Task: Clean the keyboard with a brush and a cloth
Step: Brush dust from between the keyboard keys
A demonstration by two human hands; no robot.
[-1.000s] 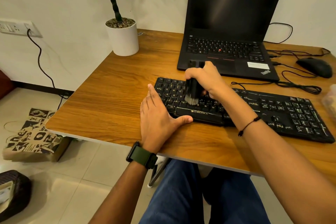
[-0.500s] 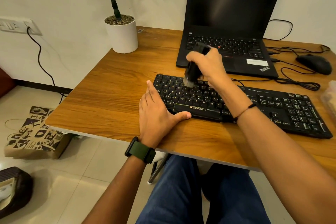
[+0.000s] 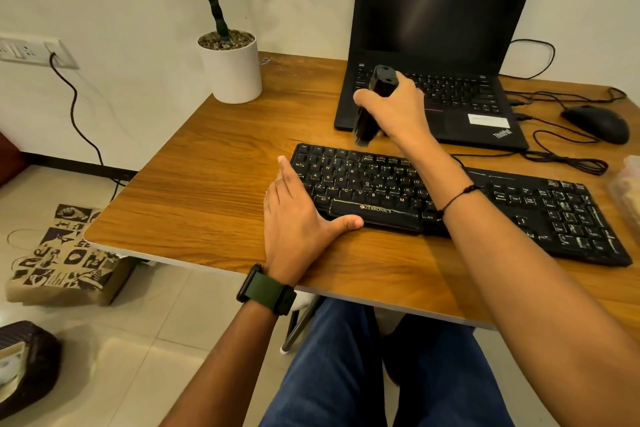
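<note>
A black Zebronics keyboard [image 3: 519, 204] lies across the wooden desk [image 3: 214, 191]. My right hand [image 3: 394, 111] grips a black brush [image 3: 372, 104], bristles down, just beyond the keyboard's far edge and in front of the laptop. The bristle end is blurred and off the keys. My left hand [image 3: 298, 222] rests flat on the desk at the keyboard's left end, its thumb along the front edge near the space bar. No cloth is in view.
An open black laptop [image 3: 443, 28] stands behind the keyboard. A white plant pot [image 3: 232, 69] sits at the back left. A black mouse [image 3: 599, 123] and its cables lie at the right. Something pale [image 3: 628, 191] shows at the right edge.
My right hand has swept the brush from the keys near the space bar up over the rows and past the keyboard's far edge. My left hand has stayed in place.
</note>
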